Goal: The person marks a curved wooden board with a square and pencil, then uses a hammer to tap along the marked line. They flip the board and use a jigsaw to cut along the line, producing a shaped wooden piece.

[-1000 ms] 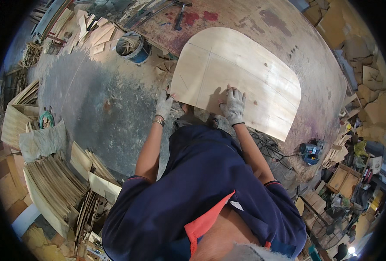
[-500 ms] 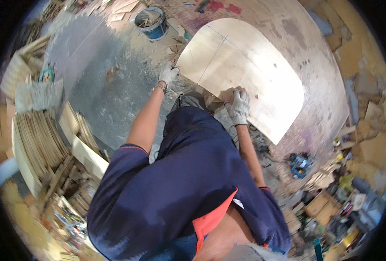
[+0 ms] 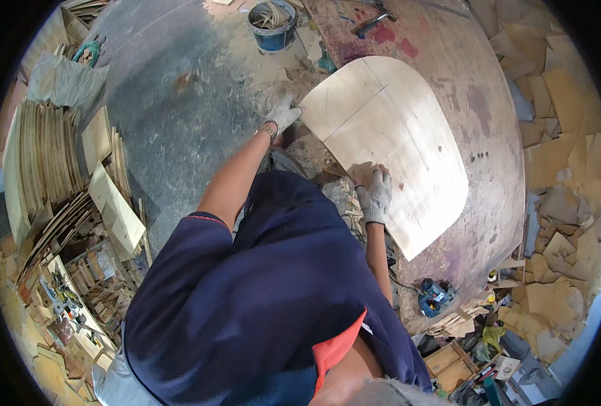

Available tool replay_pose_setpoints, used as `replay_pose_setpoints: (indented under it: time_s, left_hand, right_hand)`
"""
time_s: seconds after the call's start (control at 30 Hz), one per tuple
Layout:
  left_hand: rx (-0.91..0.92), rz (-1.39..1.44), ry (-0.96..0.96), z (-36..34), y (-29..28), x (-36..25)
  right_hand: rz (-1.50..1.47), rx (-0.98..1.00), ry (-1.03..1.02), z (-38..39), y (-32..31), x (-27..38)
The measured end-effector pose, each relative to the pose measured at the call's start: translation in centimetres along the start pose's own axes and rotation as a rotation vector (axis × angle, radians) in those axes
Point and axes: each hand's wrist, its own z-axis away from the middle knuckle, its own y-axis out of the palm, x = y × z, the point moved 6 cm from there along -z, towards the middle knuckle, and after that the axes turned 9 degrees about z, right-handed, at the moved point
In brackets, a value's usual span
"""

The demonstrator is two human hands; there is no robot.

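A pale plywood panel [image 3: 408,142] with rounded far corners and dark drawn lines lies on the stained worktable [image 3: 496,108]. At its left corner, my left hand [image 3: 283,114], in a light knitted glove, has its fingers closed on the edge. The underside of that grip is hidden. My right hand [image 3: 376,194], gloved the same way, rests on the panel's near edge. Its fingers are stretched out over the top face, a little apart, and cast a shadow there.
A bucket [image 3: 273,39] holding thin strips stands beyond my left hand. A dark tool [image 3: 371,24] lies at the table's far side. On the near right is a blue power tool [image 3: 435,296]. Stacked wood strips [image 3: 47,155] stand left; offcuts [image 3: 564,223] are heaped right.
The whole view has turned, so the panel, bucket and power tool sit elsewhere in it. My right fingers lie straighter on the panel. My left hand stays at the panel's corner.
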Motion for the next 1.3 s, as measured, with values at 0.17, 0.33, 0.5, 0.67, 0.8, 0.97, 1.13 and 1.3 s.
replay_pose_setpoints:
  time_s: [0.17,0.33,0.5,0.67,0.8,0.97,1.13,1.3]
  left_hand:
    - [0.095,-0.035,0.013,0.3,-0.6,-1.9]
    - [0.344,-0.184,-0.023,-0.9,-0.9,-2.8]
    - [0.525,-0.299,0.001,-1.9,-0.7,-4.3]
    - [0.860,-0.470,-0.023,-3.0,0.0,-5.7]
    - [0.998,-0.359,-0.019,-4.7,-0.3,-5.2]
    - [0.605,-0.456,0.049,-14.8,-0.7,-0.3]
    - [0.259,-0.473,0.414,-26.1,5.3,5.9]
    - [0.653,-0.515,0.338,-33.2,12.9,12.2]
  right_hand:
    - [0.134,0.012,0.110,-0.2,-0.3,1.0]
    - [0.179,-0.082,0.151,-0.4,-0.2,3.0]
    - [0.223,-0.029,0.291,-1.5,0.6,5.2]
    - [0.186,-0.013,0.457,-2.6,0.2,7.7]
    - [0.138,-0.010,0.667,-0.1,0.1,8.5]
    - [0.140,-0.074,0.837,10.4,2.1,11.0]
    - [-0.083,0.213,1.457,27.5,6.7,16.2]
    - [-0.165,0.697,1.611,37.2,8.1,25.6]
